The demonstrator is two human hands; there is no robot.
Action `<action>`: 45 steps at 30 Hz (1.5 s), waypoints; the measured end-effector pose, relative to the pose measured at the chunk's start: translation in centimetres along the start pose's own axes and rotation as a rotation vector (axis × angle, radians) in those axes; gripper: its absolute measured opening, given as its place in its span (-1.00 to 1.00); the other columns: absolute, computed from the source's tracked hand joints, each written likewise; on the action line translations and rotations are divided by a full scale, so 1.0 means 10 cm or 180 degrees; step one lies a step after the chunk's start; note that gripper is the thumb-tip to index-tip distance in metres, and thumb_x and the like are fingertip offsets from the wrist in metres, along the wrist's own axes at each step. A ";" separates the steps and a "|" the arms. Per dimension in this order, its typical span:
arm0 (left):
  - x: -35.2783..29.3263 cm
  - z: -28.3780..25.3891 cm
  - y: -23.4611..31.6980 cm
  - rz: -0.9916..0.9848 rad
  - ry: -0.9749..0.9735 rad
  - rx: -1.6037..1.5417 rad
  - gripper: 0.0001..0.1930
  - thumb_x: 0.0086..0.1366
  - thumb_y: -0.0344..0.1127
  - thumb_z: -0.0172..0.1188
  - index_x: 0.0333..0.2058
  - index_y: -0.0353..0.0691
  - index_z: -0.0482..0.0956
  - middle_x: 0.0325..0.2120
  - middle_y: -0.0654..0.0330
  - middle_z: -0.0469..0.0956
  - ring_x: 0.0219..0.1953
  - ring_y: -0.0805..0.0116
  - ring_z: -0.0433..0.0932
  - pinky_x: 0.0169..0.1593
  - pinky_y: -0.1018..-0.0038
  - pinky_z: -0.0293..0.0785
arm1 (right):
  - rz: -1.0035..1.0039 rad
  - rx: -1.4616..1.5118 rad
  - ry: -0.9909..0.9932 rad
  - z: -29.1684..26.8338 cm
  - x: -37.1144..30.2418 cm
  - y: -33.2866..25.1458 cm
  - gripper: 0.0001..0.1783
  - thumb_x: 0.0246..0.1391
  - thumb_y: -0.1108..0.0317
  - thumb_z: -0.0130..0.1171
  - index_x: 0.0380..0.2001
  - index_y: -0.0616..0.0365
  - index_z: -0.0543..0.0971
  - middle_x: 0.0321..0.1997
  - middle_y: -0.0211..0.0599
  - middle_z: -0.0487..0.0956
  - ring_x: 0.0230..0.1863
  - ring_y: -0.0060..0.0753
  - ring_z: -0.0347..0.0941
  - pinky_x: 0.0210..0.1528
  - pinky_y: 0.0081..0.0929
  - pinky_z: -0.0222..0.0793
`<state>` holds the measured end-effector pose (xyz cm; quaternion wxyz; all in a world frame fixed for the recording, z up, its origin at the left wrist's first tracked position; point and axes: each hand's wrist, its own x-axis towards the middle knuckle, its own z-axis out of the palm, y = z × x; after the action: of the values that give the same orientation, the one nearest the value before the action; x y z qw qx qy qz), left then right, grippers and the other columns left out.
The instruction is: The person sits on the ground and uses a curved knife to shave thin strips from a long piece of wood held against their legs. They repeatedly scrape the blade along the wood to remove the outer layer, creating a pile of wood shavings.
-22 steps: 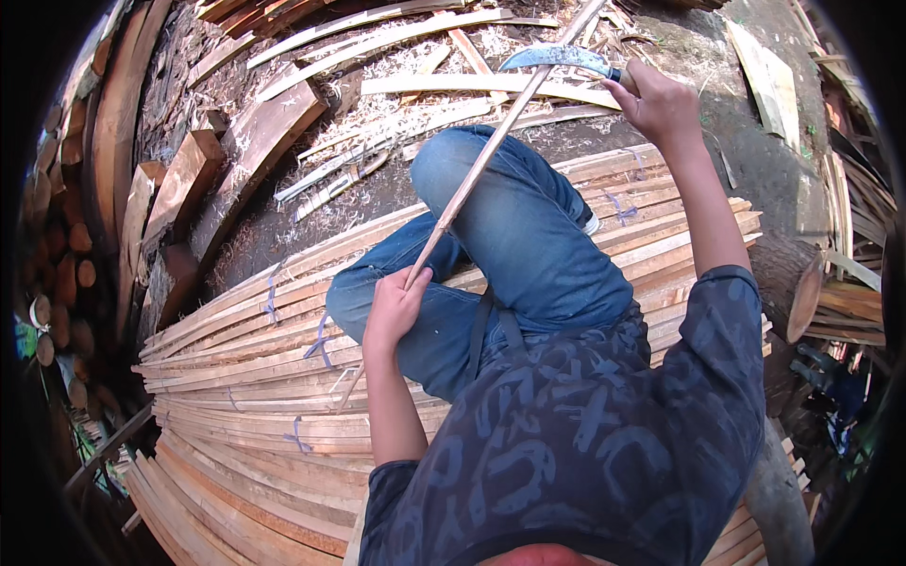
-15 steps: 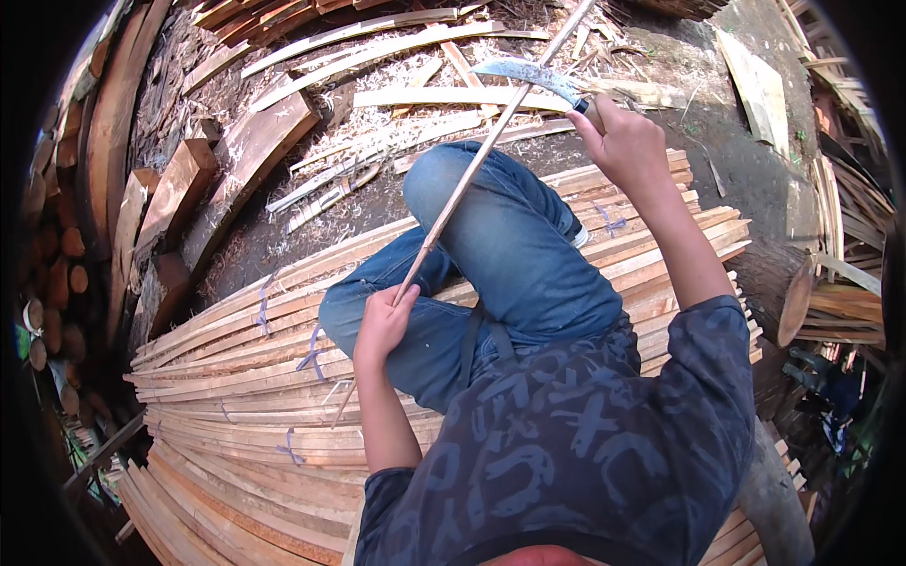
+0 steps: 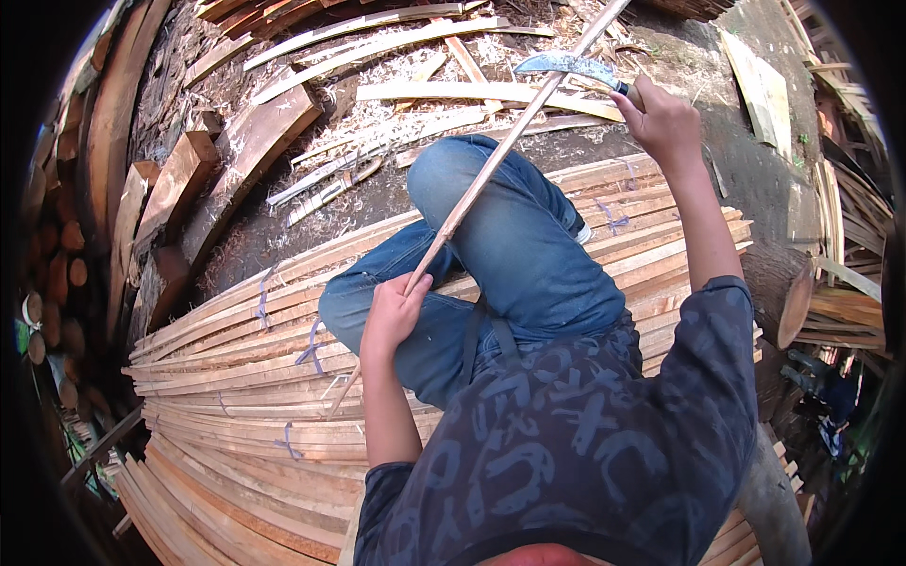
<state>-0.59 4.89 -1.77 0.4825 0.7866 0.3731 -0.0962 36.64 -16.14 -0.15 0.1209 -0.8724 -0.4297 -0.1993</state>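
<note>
Shaving-strewn ground lies at twelve o'clock. Near centre, toward eight, the left hand has its grip closed round a slim tan wooden stick slanting to one; toward two, the right hand clasps a curved grey-steel knife crossing it.

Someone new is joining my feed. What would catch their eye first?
Likely the curved knife in the right hand, crossing a long wooden stick near the top of the view. The left hand grips that stick lower down, left of centre. Tied wooden strips fan across the lower left.
</note>
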 end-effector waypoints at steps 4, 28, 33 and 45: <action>-0.06 -0.01 -0.16 -0.0111 -0.0002 -0.0022 -0.61 0.31 -0.14 0.13 -0.52 -0.40 0.41 -0.74 0.11 0.22 -0.61 0.40 0.14 -0.49 0.36 0.22 | 0.0364 0.0322 -0.0282 0.00 -0.12 -0.28 -0.57 0.14 -0.06 0.13 -0.55 0.06 0.42 -0.68 -0.29 0.52 -0.62 -0.15 0.52 -0.61 -0.25 0.38; -0.05 -0.02 -0.16 -0.0065 0.0018 -0.0034 -0.57 0.32 -0.11 0.12 -0.56 -0.40 0.38 -0.75 0.10 0.21 -0.62 0.38 0.12 -0.50 0.34 0.22 | 0.0202 0.0118 -0.0230 -0.04 -0.06 -0.27 -0.55 0.14 -0.11 0.11 -0.57 0.03 0.44 -0.72 -0.35 0.51 -0.68 -0.27 0.51 -0.66 -0.34 0.37; -0.05 -0.02 -0.18 -0.0117 0.0041 0.0005 -0.56 0.31 -0.10 0.13 -0.57 -0.40 0.37 -0.75 0.11 0.20 -0.62 0.38 0.11 -0.51 0.35 0.20 | -0.0058 0.0746 -0.0630 -0.17 -0.15 -0.68 -0.57 0.13 -0.06 0.14 -0.55 0.08 0.41 -0.66 -0.28 0.51 -0.63 -0.16 0.51 -0.61 -0.26 0.37; -0.07 0.01 -0.05 0.0042 0.0131 -0.0009 -0.56 0.31 -0.10 0.13 -0.56 -0.40 0.39 -0.75 0.08 0.23 -0.64 0.36 0.16 -0.50 0.33 0.23 | 0.0002 0.0091 -0.0043 -0.01 0.03 0.04 -0.55 0.12 -0.13 0.14 -0.58 0.00 0.45 -0.69 -0.40 0.53 -0.67 -0.33 0.52 -0.69 -0.37 0.35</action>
<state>-1.36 4.63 -1.79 0.4765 0.7902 0.3778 -0.0763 37.08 -16.19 0.07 0.1306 -0.8720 -0.4331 -0.1872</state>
